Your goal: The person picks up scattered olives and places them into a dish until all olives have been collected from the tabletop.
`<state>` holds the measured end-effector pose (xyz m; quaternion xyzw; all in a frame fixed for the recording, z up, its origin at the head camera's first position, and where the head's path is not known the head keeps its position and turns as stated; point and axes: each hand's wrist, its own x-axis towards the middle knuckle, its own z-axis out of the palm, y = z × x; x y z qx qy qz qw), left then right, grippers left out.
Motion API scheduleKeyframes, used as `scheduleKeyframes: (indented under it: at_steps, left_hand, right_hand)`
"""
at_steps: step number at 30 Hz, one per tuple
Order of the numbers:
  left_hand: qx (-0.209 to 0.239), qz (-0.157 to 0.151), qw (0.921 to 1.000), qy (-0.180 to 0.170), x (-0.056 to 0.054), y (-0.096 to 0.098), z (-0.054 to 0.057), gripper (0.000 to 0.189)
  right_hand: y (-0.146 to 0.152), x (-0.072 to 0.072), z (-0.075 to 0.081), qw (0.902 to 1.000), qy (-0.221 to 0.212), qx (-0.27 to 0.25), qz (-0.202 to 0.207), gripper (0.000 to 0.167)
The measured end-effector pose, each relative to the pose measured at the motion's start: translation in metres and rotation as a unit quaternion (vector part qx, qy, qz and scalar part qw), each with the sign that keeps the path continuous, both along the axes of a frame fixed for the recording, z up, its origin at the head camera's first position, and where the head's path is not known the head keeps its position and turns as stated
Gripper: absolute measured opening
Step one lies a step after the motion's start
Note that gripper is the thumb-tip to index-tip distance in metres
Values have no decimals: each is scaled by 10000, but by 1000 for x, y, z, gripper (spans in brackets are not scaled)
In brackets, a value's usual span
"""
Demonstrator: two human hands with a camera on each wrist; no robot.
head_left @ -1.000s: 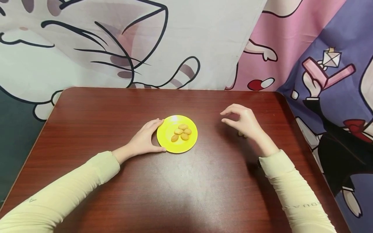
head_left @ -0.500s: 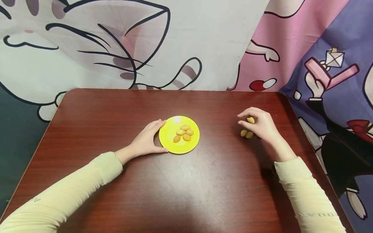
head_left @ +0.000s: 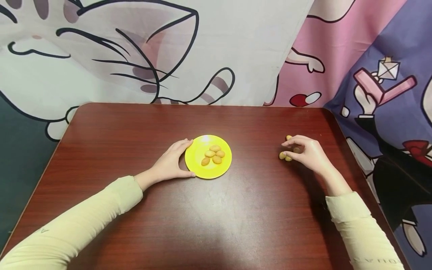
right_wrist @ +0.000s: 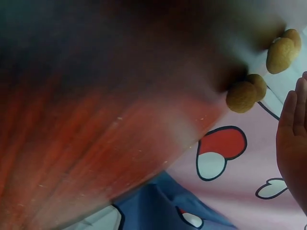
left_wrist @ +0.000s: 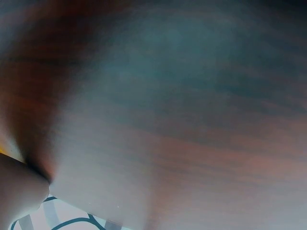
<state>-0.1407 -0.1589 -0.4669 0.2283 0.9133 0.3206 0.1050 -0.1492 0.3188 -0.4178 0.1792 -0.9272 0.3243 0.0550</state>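
Observation:
My left hand (head_left: 170,159) holds the left rim of a small yellow plate (head_left: 223,167), thumb at the near edge and fingers at the far edge. Several oval, tan, nut-like pieces (head_left: 210,153) lie together on the plate. Over at the right, my right hand (head_left: 310,152) is above a small group of similar pieces (head_left: 282,155), its thumb and fingers curved but apart. Part of that group is hidden under the hand. In the right wrist view, pieces (right_wrist: 241,97) show beside the fingers (right_wrist: 288,112). Only a blurred bit of hand (left_wrist: 21,189) shows in the left wrist view.
A dark red-brown wooden table (head_left: 216,213) bears everything. Behind its far edge hangs a white cloth (head_left: 256,48) with a cartoon cat, and pink and blue printed cloth (head_left: 337,41) continues along the right side.
My right hand has moved right and toward the near side, coming over the loose nut-like pieces. The left hand stays at the plate, and the pieces on it look the same.

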Motion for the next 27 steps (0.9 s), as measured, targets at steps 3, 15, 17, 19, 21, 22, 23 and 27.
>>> scheduleKeyframes:
  at_steps: [3, 15, 17, 19, 21, 22, 23, 27]
  left_hand:
    - [1, -3, 10000, 7, 1, 0, -1, 116]
    - [19, 11, 10000, 28, 1, 1, 1, 117]
    - [18, 15, 10000, 30, 1, 1, 1, 117]
    - [17, 17, 10000, 29, 0, 1, 1, 117]
    - [15, 13, 10000, 30, 0, 1, 1, 117]
    - [13, 11, 10000, 29, 0, 1, 2, 117]
    - [13, 10, 10000, 25, 0, 1, 2, 117]
    - [-3, 15, 10000, 7, 1, 1, 2, 116]
  right_hand:
    - [2, 1, -3, 9999, -103, 91, -18, 28]
    - [5, -1, -13, 9991, -83, 321, 248, 26]
    - [6, -2, -14, 9989, -84, 362, 275, 26]
    - [6, -2, -15, 9987, -83, 414, 283, 27]
    - [5, -3, -15, 9985, -78, 460, 280, 27]
    - [4, -3, -15, 9984, -66, 477, 287, 26]
    - [4, -3, -15, 9984, -60, 485, 292, 26]
    - [1, -3, -15, 9985, -62, 446, 307, 23]
